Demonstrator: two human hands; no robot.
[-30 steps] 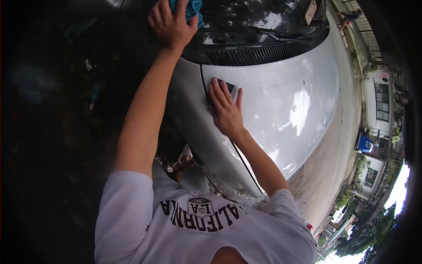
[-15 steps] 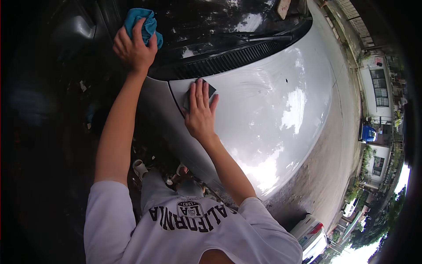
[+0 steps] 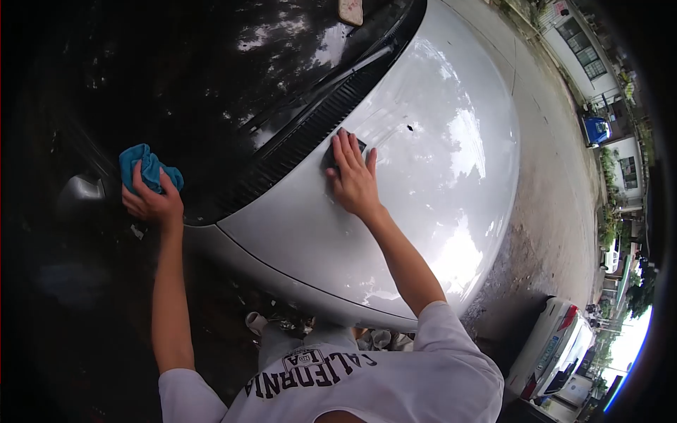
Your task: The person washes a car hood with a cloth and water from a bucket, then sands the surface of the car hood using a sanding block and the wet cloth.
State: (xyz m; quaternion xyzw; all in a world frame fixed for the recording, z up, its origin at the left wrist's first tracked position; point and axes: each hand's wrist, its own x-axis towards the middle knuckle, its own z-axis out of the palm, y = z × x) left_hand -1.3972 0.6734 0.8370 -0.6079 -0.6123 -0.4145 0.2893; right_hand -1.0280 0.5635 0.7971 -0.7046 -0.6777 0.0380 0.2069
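Observation:
My left hand (image 3: pixel 154 197) is closed around a crumpled blue cloth (image 3: pixel 147 169), over the dark windshield's lower left edge. My right hand (image 3: pixel 355 173) lies on the silver car hood (image 3: pixel 423 190), its fingers pressing a flat dark pad (image 3: pixel 333 156) against the paint close to the black vent grille (image 3: pixel 296 144). The palm hides part of the pad. A small dark spot (image 3: pixel 410 127) marks the hood to the right of that hand.
Wiper arms (image 3: pixel 324 88) lie along the windshield (image 3: pixel 197 77), where a pale brick-shaped object (image 3: pixel 350 11) rests at the top. A parked white car (image 3: pixel 550 349) stands at the lower right on the road, with buildings and a blue vehicle (image 3: pixel 596 130) beyond.
The view has turned and shifted. My left hand, still gripping the cloth, appears lower and further left. My right hand and the pad have moved along the hood, away from its near corner.

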